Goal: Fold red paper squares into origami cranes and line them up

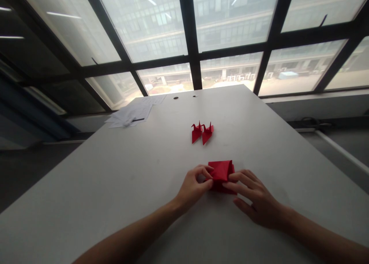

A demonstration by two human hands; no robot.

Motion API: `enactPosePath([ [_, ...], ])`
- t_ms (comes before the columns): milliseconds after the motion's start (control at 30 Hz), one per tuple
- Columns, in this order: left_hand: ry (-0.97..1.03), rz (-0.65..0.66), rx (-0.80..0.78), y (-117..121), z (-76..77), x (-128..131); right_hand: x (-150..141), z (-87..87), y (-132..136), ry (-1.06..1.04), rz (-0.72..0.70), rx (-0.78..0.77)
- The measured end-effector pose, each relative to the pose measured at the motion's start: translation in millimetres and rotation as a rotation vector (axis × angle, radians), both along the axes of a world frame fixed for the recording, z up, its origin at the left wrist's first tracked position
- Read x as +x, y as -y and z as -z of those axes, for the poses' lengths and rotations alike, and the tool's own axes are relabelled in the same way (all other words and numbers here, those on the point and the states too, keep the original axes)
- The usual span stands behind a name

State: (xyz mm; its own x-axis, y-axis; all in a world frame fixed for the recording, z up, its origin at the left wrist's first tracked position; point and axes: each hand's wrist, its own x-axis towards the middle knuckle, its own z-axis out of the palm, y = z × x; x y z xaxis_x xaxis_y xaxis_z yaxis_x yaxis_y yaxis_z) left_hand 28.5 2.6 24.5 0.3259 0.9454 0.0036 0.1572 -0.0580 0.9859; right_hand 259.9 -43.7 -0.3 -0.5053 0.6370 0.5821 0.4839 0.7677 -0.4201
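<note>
I can't see the near left corner of the red paper [221, 171]: my left hand [193, 187] covers it. My right hand [256, 200] hides its near right edge. Both forearms are cut off at the near picture edge. The far-left white sheets [131, 114] carry print too small to read. The table [115, 179] runs out of frame near and left.

Both bare forearms reach forward from the lower edge of the view and converge. The left hand [193, 185] is curled, thumb and forefinger pinched together at its far right side, knuckles up. The right hand [253, 196] lies palm down, fingers spread and stretched leftward, fingertips [227, 185] just beside the left hand's pinch, thumb tucked nearest the body.
</note>
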Motion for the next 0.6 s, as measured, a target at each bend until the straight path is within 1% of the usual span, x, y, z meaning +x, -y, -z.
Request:
enactPosePath([
  [100,-0.006,0.003,0.007,0,0.6,0,1,-1.2,0,-0.096,-0.001,0.011],
  [167,-0.014,0.002,0.009,0,0.7,0,2,-2.1,0,-0.117,-0.009,0.018],
  [267,-0.012,-0.001,-0.002,0,1.6,0,0,-3.8,0,-0.014,-0.039,-0.001],
  [367,0.022,-0.017,-0.011,-1,5.8,-1,-3,-6.8,-1,0.138,-0.069,-0.064],
  [433,0.017,-0.032,0.036,-2,10.5,-2,-6,-9.4,0,0.221,-0.091,-0.111],
  [500,-0.028,-0.054,0.121,-4,15.7,-3,-7,-11.3,0,0.266,-0.116,-0.14],
  [600,-0.125,-0.11,0.214,-9,22.5,-3,-8,-10.9,2,0.241,-0.151,-0.126],
])
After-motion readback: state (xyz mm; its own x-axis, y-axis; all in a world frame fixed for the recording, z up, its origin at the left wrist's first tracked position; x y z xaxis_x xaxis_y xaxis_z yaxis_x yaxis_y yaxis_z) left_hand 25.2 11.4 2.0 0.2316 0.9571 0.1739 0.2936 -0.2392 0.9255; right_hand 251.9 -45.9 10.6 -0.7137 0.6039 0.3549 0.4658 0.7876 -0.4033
